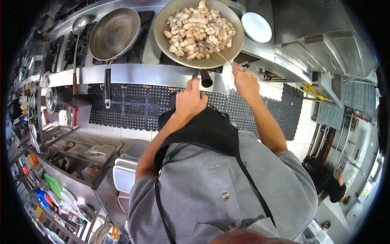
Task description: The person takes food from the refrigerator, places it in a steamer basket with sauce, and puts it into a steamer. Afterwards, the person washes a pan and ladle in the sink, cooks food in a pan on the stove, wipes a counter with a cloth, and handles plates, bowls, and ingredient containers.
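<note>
A wide pan (161, 45) on the stove is heaped with cut pieces of pale, cooked-looking meat (195, 30). My right hand (246, 84) is closed around the end of a thin-shafted metal cooking utensil (221, 55). Its far end is buried in the meat, so I cannot tell whether it is a spatula or a ladle. My left hand (191, 99) is at the stove's front edge, just left of the pan's dark handle (206, 80). Its fingers are curled, and whatever they grip, if anything, is hidden.
Left of the meat pan, an empty frying pan (114, 34) sits on a burner with its handle (107, 87) jutting out over the floor mat (134, 105). A ladle (76, 53) lies farther left. A white plate (256, 27) rests on the right counter. Another person (327, 179) is at the right.
</note>
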Demonstrator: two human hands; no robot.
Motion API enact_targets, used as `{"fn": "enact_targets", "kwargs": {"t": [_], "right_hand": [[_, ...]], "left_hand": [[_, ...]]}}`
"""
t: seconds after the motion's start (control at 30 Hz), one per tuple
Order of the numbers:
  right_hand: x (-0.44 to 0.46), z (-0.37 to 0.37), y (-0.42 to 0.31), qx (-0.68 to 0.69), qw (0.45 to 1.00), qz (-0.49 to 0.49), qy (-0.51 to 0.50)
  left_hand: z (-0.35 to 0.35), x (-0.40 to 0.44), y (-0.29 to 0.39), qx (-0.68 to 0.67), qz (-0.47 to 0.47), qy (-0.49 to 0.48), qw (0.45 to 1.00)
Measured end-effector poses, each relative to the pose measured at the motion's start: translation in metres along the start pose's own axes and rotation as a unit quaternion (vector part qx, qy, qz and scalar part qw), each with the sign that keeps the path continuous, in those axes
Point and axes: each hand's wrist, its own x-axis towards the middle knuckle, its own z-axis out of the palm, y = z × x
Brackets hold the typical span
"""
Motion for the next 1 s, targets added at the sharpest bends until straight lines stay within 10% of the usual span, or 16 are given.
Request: {"fn": "enact_targets", "kwargs": {"t": [0.43, 0.67, 1.0], "right_hand": [[0.043, 0.009, 0.043, -0.016, 0.995, -0.088, 0.037], [0.024, -0.025, 0.103, 0.108, 0.986, -0.104, 0.074], [0.106, 0.051, 0.082, 0.169, 0.969, -0.138, 0.112]], "left_hand": [[0.042, 0.019, 0.022, 0.215, 0.043, 0.087, 0.972], [0.054, -0.03, 0.044, 0.041, -0.149, 0.167, 0.974], [0.185, -0.324, -0.062, 0.014, -0.571, 0.153, 0.807]]}}
